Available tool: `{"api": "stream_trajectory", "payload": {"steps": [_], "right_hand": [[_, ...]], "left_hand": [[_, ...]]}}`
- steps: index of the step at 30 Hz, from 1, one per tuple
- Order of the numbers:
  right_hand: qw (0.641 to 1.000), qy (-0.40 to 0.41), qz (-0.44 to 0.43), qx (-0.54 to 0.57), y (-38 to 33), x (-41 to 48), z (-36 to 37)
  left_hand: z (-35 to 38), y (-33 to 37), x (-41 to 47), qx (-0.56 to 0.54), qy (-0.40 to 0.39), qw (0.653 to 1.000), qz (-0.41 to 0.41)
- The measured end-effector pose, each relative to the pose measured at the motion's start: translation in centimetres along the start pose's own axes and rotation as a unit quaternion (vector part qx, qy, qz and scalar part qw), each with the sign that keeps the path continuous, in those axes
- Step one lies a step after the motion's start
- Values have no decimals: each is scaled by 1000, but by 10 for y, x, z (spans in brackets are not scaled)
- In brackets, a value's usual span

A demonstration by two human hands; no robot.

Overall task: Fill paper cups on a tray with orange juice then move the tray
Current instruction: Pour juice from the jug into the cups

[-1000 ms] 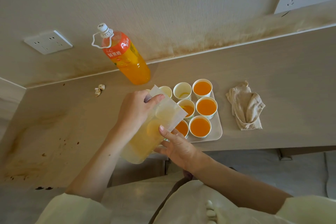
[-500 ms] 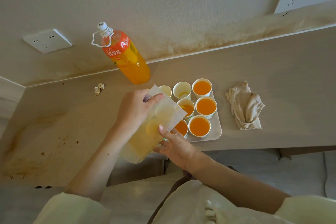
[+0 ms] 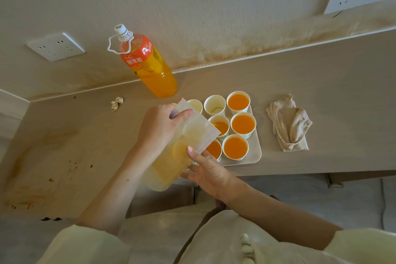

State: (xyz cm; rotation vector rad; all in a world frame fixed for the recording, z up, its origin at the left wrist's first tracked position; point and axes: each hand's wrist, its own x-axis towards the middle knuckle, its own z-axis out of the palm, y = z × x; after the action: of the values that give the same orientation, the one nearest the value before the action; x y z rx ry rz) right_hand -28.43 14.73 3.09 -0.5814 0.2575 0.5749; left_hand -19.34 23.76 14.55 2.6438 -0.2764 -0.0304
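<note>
Translucent plastic jug point(image 3: 171, 156) of pale yellow-orange juice tilted over the tray's left side, spout end up toward the cups, base hanging off the table's front edge. Left hand point(image 3: 158, 128) wrapped around the jug's upper part, fingers point(image 3: 184, 113) closed on it near the rim. Right hand point(image 3: 209, 170) against the jug's lower right side, thumb on the wall, other fingers spread and loosely curled beneath; supporting, not a full grip. Beige tray point(image 3: 256, 152) near the table's front edge, right of centre, holding paper cups in rows. Full cups of orange juice point(image 3: 235, 147) along the tray's right side and front; middle cup point(image 3: 220, 127) partly filled; back-row cup point(image 3: 215, 105) with only a trace at the bottom; another back cup point(image 3: 196, 106) half hidden behind the jug. Front-left cup point(image 3: 214, 150) partly covered by the jug. Orange juice bottle point(image 3: 147, 64), capped, standing by the table's back edge, left of the tray. Crumpled cloth point(image 3: 289, 123) right of the tray, apart. Small wad of paper point(image 3: 116, 103) toward the back left. Brown stains point(image 3: 51, 180) at the front left corner.
</note>
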Motion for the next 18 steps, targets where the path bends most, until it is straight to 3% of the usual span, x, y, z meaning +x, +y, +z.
{"api": "stream_trajectory", "payload": {"steps": [18], "right_hand": [[1000,-6,-4,6,-2,1,3]], "left_hand": [[-1,0,3,6,-1,1000,12]]}}
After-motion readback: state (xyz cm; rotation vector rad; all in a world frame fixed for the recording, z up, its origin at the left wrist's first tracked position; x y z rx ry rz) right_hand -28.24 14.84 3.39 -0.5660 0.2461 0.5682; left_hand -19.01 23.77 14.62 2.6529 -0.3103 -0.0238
